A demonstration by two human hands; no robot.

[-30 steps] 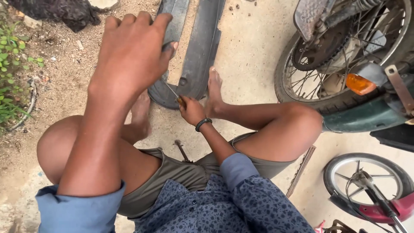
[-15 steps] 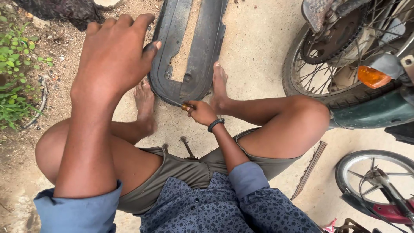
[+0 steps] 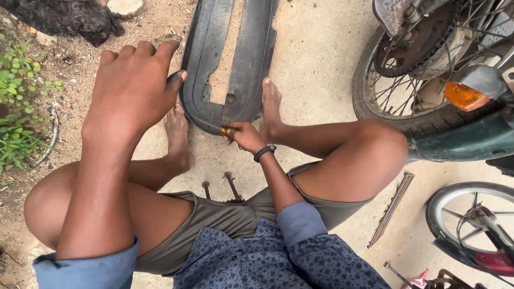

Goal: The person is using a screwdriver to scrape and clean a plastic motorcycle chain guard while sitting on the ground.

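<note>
I squat on the ground with a long black plastic motorcycle panel (image 3: 235, 59) lying in front of my bare feet. My right hand (image 3: 243, 135) is closed on a small tool with an orange handle (image 3: 224, 131), its tip at the panel's near curved end. My left hand (image 3: 136, 88) is raised above my left knee, fingers loosely curled, holding nothing and touching nothing.
A motorcycle rear wheel (image 3: 412, 75) with an orange indicator (image 3: 465, 96) stands at the right. A smaller wheel (image 3: 474, 225) lies lower right. Two bolts (image 3: 219, 187) lie between my legs, a metal strip (image 3: 391, 208) by my right knee. Weeds (image 3: 19, 107) grow at the left.
My left hand has dropped lower and moved left off the panel. My right hand has stayed at the panel's near end with the tool. The view has shifted slightly.
</note>
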